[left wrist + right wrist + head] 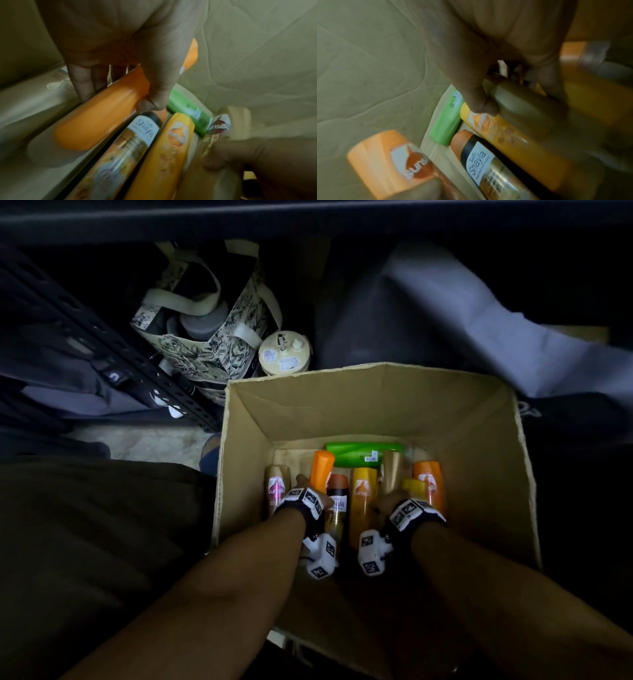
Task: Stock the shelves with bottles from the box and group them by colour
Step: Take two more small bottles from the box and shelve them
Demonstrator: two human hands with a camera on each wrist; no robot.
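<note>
An open cardboard box (342, 374) holds several bottles lying on its floor. My left hand (303, 486) (116, 100) grips an orange bottle (322, 469) (102, 119), thumb on one side and fingers (85, 83) on the other. My right hand (394, 496) (518, 97) is curled round a gold-brown Sunsilk bottle (392, 470) (522, 108). Between my hands lie a Shayla spray can (337, 505) and a yellow bottle (363, 498). A green bottle (363, 454) lies across the far end. Both wrist views are blurred.
A gold bottle with a pink label (276, 491) lies by the left wall and another orange bottle (430, 484) by the right wall. Behind the box stand a patterned tote bag (205, 337), a round cream tumbler lid (284, 354) and a dark perforated shelf upright (137, 364).
</note>
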